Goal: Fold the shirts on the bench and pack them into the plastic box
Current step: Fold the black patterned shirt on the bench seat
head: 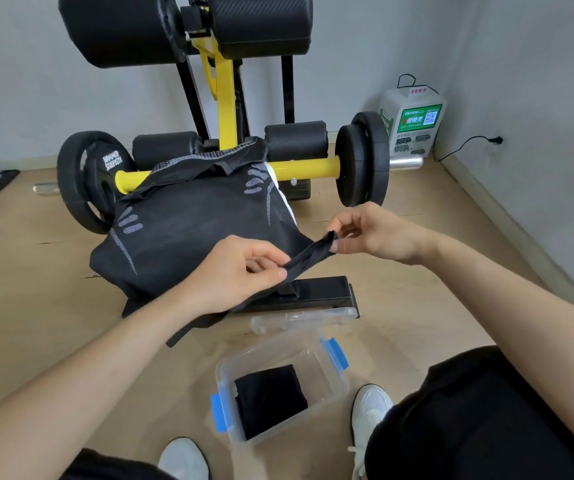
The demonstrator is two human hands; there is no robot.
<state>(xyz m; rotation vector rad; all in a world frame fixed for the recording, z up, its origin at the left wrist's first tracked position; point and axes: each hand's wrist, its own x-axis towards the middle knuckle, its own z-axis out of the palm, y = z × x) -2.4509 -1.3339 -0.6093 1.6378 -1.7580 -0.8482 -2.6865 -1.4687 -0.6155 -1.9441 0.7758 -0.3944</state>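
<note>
Black shirt (pixel 188 230) is lying draped over the bench (pixel 323 291), with 1 gathered edge stretching out toward the person. Left hand (pixel 244 268) is pinching that edge between thumb and fingers. Lower down, the plastic box (pixel 327 386) is sitting open on the floor, holding 1 folded shirt (pixel 270 400), its lid (pixel 299 318) lying just behind. Right hand (pixel 375 233) is pinching the edge's other end.

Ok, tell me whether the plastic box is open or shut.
Open. The plastic box is uncovered, a folded black cloth lies inside, and its clear lid lies on the floor beyond it.
</note>
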